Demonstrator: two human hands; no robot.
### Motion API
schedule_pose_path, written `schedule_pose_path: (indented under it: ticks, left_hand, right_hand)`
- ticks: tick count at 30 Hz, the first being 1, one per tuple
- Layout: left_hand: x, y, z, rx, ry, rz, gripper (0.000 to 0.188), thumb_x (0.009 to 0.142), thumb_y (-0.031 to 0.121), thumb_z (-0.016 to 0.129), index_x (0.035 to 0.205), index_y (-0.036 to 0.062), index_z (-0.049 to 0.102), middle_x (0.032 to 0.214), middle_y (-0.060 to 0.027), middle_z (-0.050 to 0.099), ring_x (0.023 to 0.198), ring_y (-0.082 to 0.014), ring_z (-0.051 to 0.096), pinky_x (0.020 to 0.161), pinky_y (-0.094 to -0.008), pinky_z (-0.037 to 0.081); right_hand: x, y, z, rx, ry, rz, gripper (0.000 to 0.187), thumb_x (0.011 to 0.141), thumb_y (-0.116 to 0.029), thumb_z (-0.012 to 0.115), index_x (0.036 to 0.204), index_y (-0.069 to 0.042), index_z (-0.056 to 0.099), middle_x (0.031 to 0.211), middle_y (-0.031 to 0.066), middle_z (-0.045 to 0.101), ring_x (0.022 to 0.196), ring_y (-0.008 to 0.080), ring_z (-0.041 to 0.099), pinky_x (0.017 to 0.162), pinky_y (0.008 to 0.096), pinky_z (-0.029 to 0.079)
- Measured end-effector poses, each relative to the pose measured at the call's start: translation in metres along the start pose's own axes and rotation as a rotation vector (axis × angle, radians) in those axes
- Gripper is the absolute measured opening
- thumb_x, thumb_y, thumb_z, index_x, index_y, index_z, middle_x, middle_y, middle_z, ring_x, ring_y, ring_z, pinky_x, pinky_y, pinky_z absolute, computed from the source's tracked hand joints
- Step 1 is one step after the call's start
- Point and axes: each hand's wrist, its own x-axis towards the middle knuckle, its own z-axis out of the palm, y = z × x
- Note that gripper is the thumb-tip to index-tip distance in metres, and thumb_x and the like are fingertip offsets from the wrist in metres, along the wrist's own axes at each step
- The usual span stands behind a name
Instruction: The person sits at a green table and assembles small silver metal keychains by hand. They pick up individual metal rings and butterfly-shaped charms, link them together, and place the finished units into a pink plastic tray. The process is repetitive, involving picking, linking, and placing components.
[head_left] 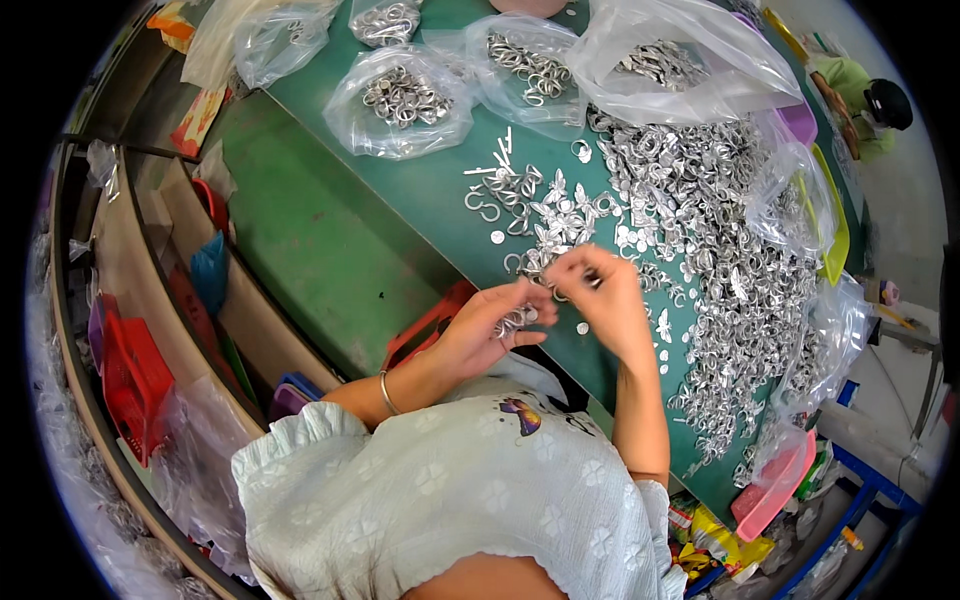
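My left hand (490, 328) is cupped at the near edge of the green table, its fingers curled around several small silver metal pieces (516, 321). Close beside it, my right hand (606, 298) has thumb and fingertips pinched together over the table. Motion blurs those fingertips, and I cannot make out what is between them. Just beyond both hands lie silver leaf-shaped pieces (563, 215) in a small heap. Curved silver hooks (484, 206) and thin straight silver pins (504, 150) are to its left.
A wide heap of silver metal parts (735, 270) covers the table's right side. Clear plastic bags of ring-like parts (405, 98) stand along the far side. A pink tray (775, 487) sits at the right edge, a red basket (135, 380) at left. Another person (862, 105) is at far right.
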Motion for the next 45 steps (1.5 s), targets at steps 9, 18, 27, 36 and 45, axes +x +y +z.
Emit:
schedule_pose_path:
  ticks: [9,18,27,36,45]
  left_hand:
    - [-0.007,0.001,-0.008,0.11,0.05,0.029,0.029,0.092,0.023,0.045,0.112,0.0019,0.051,0.085,-0.0047,0.056,0.079,-0.0146,0.053,0.064,-0.0231,0.044]
    - [-0.006,0.021,-0.002,-0.11,-0.103,0.138,0.051,0.094,0.036,0.031,0.125,-0.0037,0.039,0.138,-0.0177,0.028,0.131,-0.0279,0.023,0.107,-0.0409,0.02]
    - [-0.006,0.02,-0.02,-0.071,0.033,0.029,0.021,0.092,0.023,0.045,0.097,0.0042,0.054,0.064,0.0037,0.032,0.053,-0.0029,0.028,0.037,-0.0153,0.023]
    - [-0.006,0.024,-0.011,-0.285,-0.143,0.149,0.05,0.095,0.034,0.029,0.122,-0.0047,0.043,0.133,-0.0199,0.036,0.125,-0.03,0.033,0.101,-0.0406,0.031]
    - [-0.009,0.026,-0.003,-0.35,-0.203,0.193,0.052,0.094,0.033,0.028,0.128,-0.0058,0.034,0.141,-0.0198,0.021,0.131,-0.0342,0.018,0.107,-0.0448,0.017]
  right_hand:
    - [0.082,0.025,0.027,-0.569,0.2,-0.2,0.011,0.08,-0.012,0.057,0.081,-0.002,0.059,0.09,0.0147,0.053,0.065,0.0349,0.056,0.059,0.0423,0.044]
    - [0.06,0.035,0.005,0.333,0.139,0.133,0.014,0.086,-0.01,0.054,0.085,0.003,0.056,0.088,0.0056,0.058,0.055,0.005,0.049,0.042,0.0179,0.037]
    - [0.047,0.027,-0.01,-0.217,0.053,-0.077,0.018,0.075,-0.007,0.065,0.081,0.002,0.051,0.073,0.0081,0.056,0.06,0.0157,0.05,0.055,0.0272,0.041]
    - [0.046,0.001,0.008,-0.46,0.243,-0.199,0.008,0.081,-0.007,0.056,0.086,-0.003,0.059,0.09,0.0114,0.055,0.068,0.0321,0.057,0.059,0.0388,0.043]
    - [0.043,0.018,0.004,-0.567,0.221,-0.158,0.01,0.081,-0.006,0.055,0.089,-0.003,0.061,0.088,0.0104,0.055,0.069,0.0307,0.057,0.061,0.0372,0.045]
